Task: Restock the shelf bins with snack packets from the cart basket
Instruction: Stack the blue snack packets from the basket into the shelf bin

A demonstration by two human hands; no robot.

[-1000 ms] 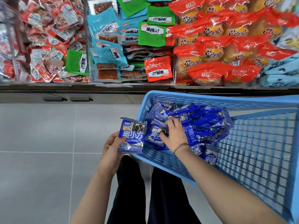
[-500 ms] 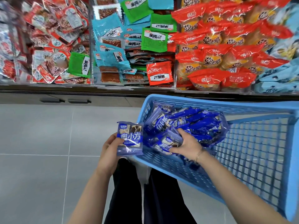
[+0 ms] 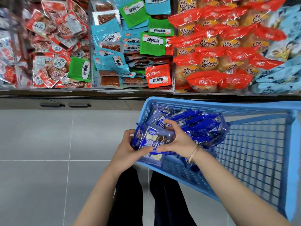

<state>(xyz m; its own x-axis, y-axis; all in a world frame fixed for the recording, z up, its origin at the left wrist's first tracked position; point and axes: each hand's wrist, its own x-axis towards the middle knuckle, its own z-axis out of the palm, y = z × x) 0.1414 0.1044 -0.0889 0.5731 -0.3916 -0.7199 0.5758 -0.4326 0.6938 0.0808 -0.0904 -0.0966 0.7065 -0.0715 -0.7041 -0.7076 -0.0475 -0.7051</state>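
A light blue plastic cart basket (image 3: 254,154) stands at the right, holding a heap of dark blue snack packets (image 3: 202,126) in its near left corner. Over the basket's near left rim both hands hold a small stack of blue snack packets (image 3: 153,141). My left hand (image 3: 128,149) grips the stack from the left and below. My right hand (image 3: 179,139) grips it from the right, fingers curled over the top and thumb underneath. The shelf bins (image 3: 130,46) run along the top of the view.
The bins hold red-and-white packets (image 3: 48,46) at the left, teal, green and red packets in the middle, orange-red packets (image 3: 219,49) and pale blue bags (image 3: 283,62) at the right. Grey tiled floor (image 3: 48,160) lies to the left. My dark trouser legs (image 3: 146,193) show below.
My right hand lifted packets from the basket heap and brought them left onto the packet in my left hand. Both hands now hold one stack together.
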